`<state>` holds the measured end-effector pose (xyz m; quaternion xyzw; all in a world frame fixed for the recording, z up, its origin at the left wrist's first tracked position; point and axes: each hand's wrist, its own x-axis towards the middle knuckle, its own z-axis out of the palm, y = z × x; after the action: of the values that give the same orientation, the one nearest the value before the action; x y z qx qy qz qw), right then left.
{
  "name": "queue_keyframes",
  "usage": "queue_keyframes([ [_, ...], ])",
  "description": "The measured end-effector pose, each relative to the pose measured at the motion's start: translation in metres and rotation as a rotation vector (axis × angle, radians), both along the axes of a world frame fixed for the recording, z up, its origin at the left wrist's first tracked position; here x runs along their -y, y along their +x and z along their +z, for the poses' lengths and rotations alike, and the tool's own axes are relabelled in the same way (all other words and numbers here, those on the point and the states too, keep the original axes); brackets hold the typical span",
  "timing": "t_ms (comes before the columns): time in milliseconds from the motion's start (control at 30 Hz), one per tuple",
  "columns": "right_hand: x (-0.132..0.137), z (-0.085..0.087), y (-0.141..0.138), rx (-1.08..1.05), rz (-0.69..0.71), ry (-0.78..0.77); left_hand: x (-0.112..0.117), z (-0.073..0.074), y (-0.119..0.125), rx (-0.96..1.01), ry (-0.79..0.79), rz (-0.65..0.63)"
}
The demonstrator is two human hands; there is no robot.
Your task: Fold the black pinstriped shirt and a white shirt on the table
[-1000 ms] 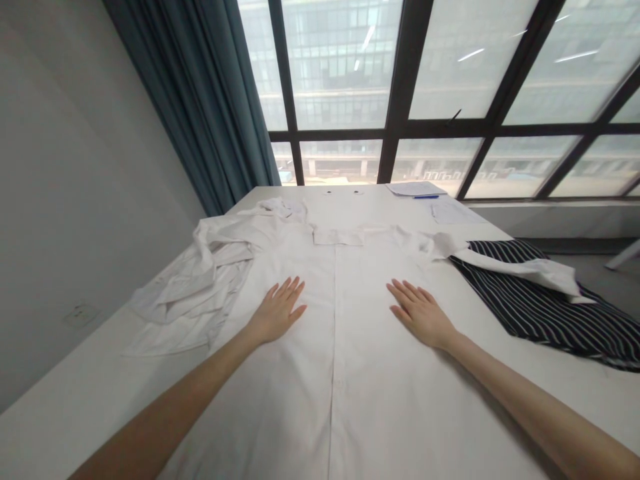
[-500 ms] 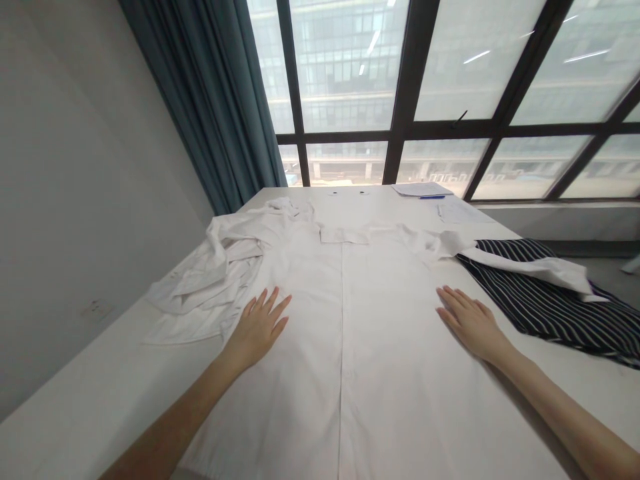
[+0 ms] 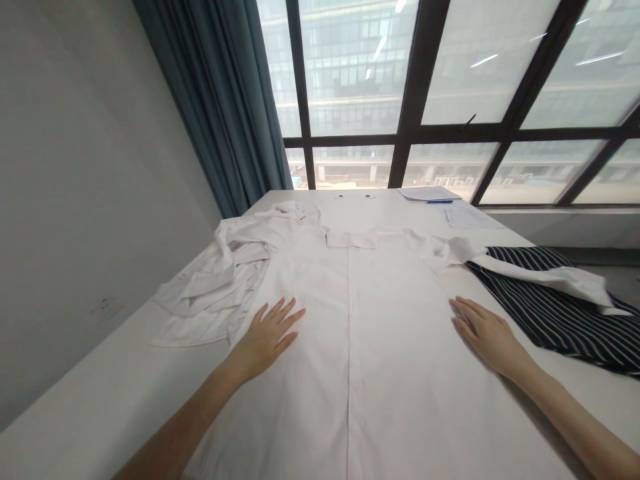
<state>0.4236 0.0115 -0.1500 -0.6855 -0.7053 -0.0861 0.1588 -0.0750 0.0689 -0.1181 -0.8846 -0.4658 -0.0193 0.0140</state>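
Observation:
A white button-front shirt (image 3: 390,320) lies spread over the white table, its collar at the far end and its front placket running down the middle. My left hand (image 3: 267,340) rests on the shirt's left side, palm down with fingers spread. On the right edge of the shirt lies my right hand (image 3: 487,337), flat, its fingers stretched out and close together. Neither hand grips the cloth. The shirt's right sleeve (image 3: 560,277) reaches out across a black-and-white striped cloth (image 3: 570,320).
Another crumpled white garment (image 3: 215,280) lies at the left of the table (image 3: 135,400). Papers (image 3: 430,193) and a blue pen (image 3: 440,201) sit at the far right. Beyond stand a blue curtain (image 3: 230,113) and a window; a grey wall (image 3: 90,167) borders the left.
The view has shifted slightly, so everything sits a little further right and lower. My hands have slid slightly toward me along the shirt; both remain flat.

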Motion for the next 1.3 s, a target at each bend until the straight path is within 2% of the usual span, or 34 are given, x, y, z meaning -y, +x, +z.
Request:
queue_keyframes([
  [100,-0.001,0.001,0.002,-0.025,-0.004,0.008,0.002,-0.001,0.003,0.009,0.003,-0.044],
  [233,0.001,0.004,-0.008,-0.041,-0.017,0.043,0.018,0.001,0.02,0.025,0.041,-0.16],
  [300,0.006,0.009,-0.026,-0.04,0.038,0.056,0.028,0.004,0.033,0.025,0.051,-0.223],
  [367,0.014,0.014,-0.053,-0.047,0.161,0.038,0.036,0.01,0.048,0.016,0.038,-0.283],
  [533,0.041,0.026,-0.127,-0.034,0.436,-0.169,0.044,0.017,0.079,0.013,-0.015,-0.335],
  [633,0.052,0.028,-0.141,-0.008,0.496,-0.266,0.048,0.013,0.082,0.036,-0.035,-0.328],
  [733,0.057,0.026,-0.123,0.022,0.465,-0.282,0.052,0.009,0.072,0.022,-0.067,-0.308],
  [867,0.063,0.015,-0.077,0.068,0.34,-0.218,0.056,0.007,0.049,-0.002,-0.068,-0.248],
  [1033,0.072,-0.001,-0.027,0.079,0.144,-0.091,0.044,0.007,0.013,-0.021,-0.074,-0.142],
  [1167,0.07,-0.006,-0.012,0.026,0.086,-0.048,0.027,0.007,-0.01,-0.031,-0.072,-0.01],
  [1300,0.064,-0.004,-0.005,-0.055,0.138,-0.045,0.021,0.001,-0.016,-0.01,-0.022,0.017],
])
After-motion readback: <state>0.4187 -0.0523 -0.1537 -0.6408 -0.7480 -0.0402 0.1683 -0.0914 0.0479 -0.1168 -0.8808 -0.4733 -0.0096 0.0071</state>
